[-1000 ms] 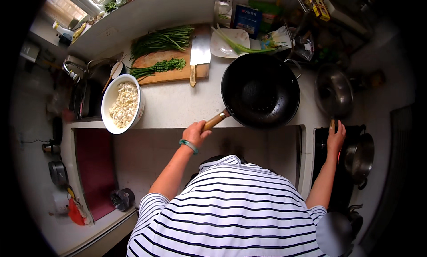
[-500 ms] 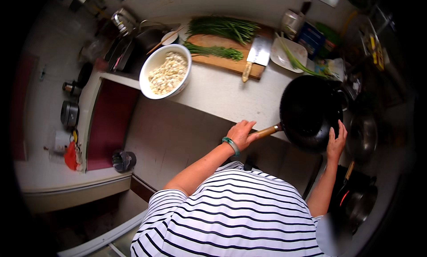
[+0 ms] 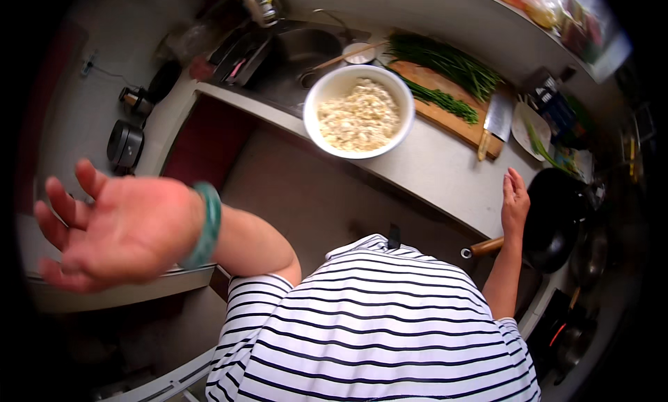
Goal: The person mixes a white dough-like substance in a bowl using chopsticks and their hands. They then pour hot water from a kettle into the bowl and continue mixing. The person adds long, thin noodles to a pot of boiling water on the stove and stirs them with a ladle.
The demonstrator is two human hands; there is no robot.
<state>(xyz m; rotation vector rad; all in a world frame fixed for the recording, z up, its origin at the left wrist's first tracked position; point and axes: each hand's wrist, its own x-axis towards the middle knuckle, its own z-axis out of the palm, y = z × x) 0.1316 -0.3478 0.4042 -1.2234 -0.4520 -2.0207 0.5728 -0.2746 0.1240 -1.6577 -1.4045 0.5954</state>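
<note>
Raised close at the left, my left hand (image 3: pixel 129 228) has its palm up and its fingers spread, holding nothing. A green bangle (image 3: pixel 207 224) circles that wrist. My right hand (image 3: pixel 515 206) hangs above the left side of a black wok (image 3: pixel 553 224), fingers stretched out and empty. The wok's wooden handle (image 3: pixel 486 247) points left past my right forearm, over the counter's front edge. Left of there, a white bowl (image 3: pixel 313 117) of pale, crumbly food (image 3: pixel 362 117) sits on the counter.
A cutting board (image 3: pixel 452 120) bears green chives (image 3: pixel 452 65) and a cleaver (image 3: pixel 497 117). Beside it is a white plate (image 3: pixel 522 131) with a green stalk. The sink (image 3: pixel 306 44) lies behind the bowl. More pans (image 3: pixel 590 256) stand at the right, and a rice cooker (image 3: pixel 125 143) at the left.
My left hand has let go of the wok handle and swung far left and up. My right hand has moved off the wok's right rim to its left side. The view has turned left.
</note>
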